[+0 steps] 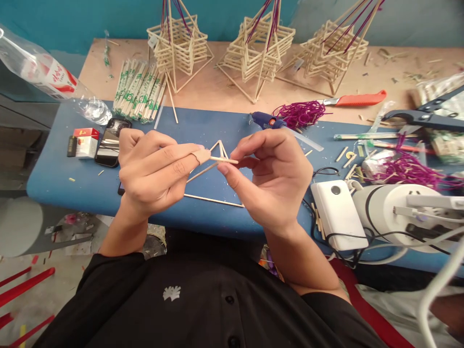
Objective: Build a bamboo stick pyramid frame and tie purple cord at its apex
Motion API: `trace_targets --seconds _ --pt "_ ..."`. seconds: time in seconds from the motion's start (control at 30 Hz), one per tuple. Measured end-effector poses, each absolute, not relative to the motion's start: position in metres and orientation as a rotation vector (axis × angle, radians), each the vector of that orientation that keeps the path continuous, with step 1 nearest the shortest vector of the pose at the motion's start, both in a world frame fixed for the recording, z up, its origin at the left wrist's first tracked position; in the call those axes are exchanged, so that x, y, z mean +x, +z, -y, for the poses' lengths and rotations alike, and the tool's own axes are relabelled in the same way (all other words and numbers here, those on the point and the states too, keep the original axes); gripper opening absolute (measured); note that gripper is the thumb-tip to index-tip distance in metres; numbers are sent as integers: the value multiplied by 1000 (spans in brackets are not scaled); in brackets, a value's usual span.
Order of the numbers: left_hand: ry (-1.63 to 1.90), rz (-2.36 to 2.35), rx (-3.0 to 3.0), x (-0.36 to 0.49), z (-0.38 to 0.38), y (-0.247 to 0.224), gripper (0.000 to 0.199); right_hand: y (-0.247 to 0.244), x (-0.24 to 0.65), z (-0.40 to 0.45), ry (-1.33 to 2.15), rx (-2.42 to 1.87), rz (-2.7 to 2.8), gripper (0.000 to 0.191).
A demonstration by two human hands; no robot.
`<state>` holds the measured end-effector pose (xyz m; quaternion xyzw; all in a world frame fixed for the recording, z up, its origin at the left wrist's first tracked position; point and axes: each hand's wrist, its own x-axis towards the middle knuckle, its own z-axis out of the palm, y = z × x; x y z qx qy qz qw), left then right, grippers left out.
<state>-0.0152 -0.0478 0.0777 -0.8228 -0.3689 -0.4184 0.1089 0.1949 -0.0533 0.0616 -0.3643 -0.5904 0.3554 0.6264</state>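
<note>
Fingers of the left hand (pixel 155 169) and right hand (pixel 277 176) pinch a thin stick (pixel 224 160) above a seemingly unfinished stick frame (pixel 213 200); three tiered stick structures (pixel 261 48) appear nearly complete.

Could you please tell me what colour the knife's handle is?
The handle is orange, as the head view shows.

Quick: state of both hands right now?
Left hand: closed, apparently on the left end of a thin wooden stick.
Right hand: closed, pinching that stick near its right end.
</note>
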Motion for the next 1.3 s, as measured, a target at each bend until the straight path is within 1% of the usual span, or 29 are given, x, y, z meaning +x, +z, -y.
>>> trace_targets --seconds 0.07,0.17,0.33,0.47,0.67,0.77,0.9,0.97,1.13,1.3 --pt "-1242 1091 -2432 -15 48 80 33 63 197 51 933 -807 1296 32" --pt "-1180 1047 -2417 -15 48 84 29 63 200 47 1007 -758 1271 32" --pt "-1157 1066 -2441 -14 48 86 29 63 203 46 1047 -810 1282 29" --pt "-1182 1058 -2390 -15 47 81 31 66 205 47 1074 -834 1291 22" --pt "-1155 1155 -2429 -19 46 72 28 68 209 38 1279 -832 1301 14" --pt "-1201 1145 -2432 -19 46 72 28 70 209 33 1350 -833 1277 12" --pt "-1206 1107 -2421 -18 45 73 33 71 209 32 1451 -790 1197 13" --pt "-1173 1102 -2384 -18 45 73 33 70 210 32 1492 -773 1168 14" --pt "-1132 1091 -2307 -17 44 74 30 63 213 32 1461 -784 1177 12" --pt "-1131 1076 -2294 -14 44 76 30 59 213 36 1220 -798 1258 18"
